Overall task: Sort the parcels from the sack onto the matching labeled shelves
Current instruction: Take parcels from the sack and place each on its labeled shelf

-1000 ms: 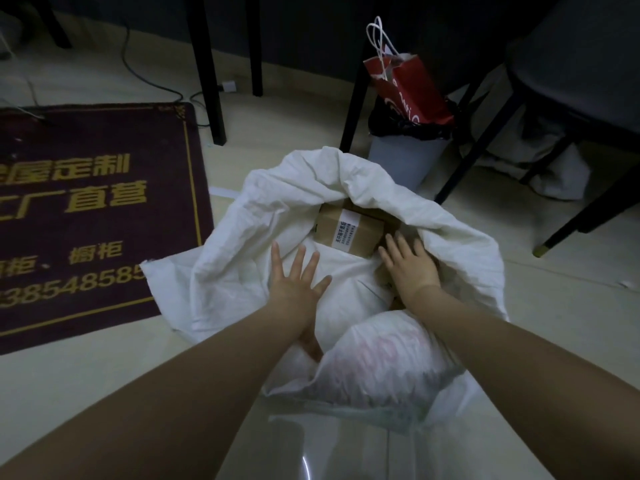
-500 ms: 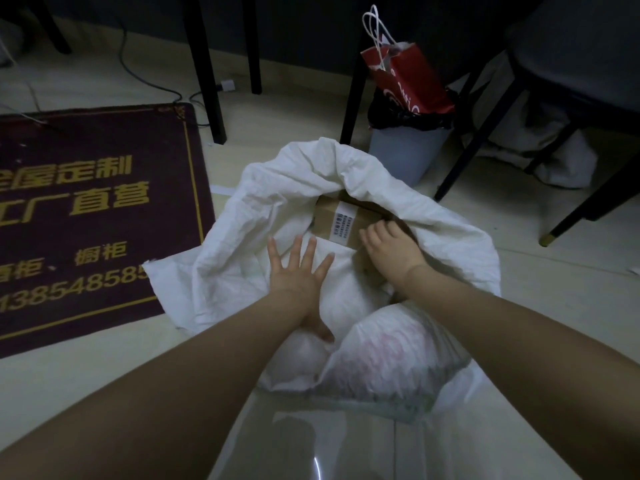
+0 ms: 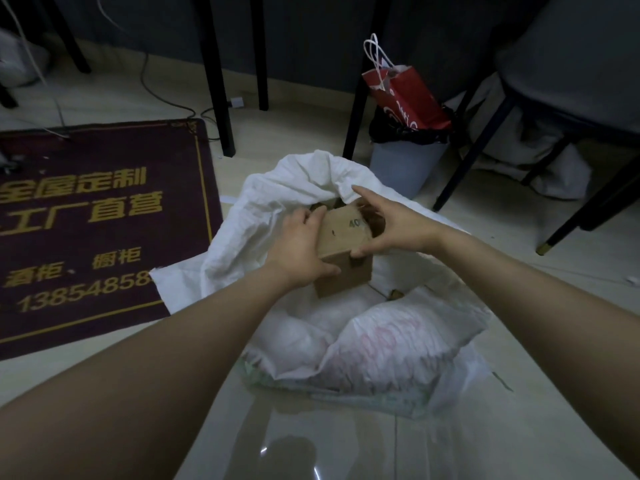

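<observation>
The small brown cardboard box [image 3: 346, 251] is in both hands, just above the open mouth of the white sack [image 3: 277, 202]. The sack lies on the floor [image 3: 346, 445], beside the right edge of a dark red mat [image 3: 86, 220] with gold writing.

The left hand [image 3: 301, 244] holds the left side of the box, with its fingers curled over the top edge and its thumb on the near face. The right hand [image 3: 391, 226] holds the right side, with its thumb at the near corner and its fingers round the far side. One finger points up toward the far rim of the sack.

This looks like the pick-up step: one parcel is being taken out of the sack. There are dark marks on the top of the box that look like "40". A lumpy white bag [image 3: 398, 344] sits at the near edge of the sack.

No shelves can be seen here. So the next move, I think, is to lift the box clear of the sack's rim, read its mark, then look up and find the shelf with the same label. The floppy cloth could catch on a corner of the box, so both hands should hold firmly.
</observation>
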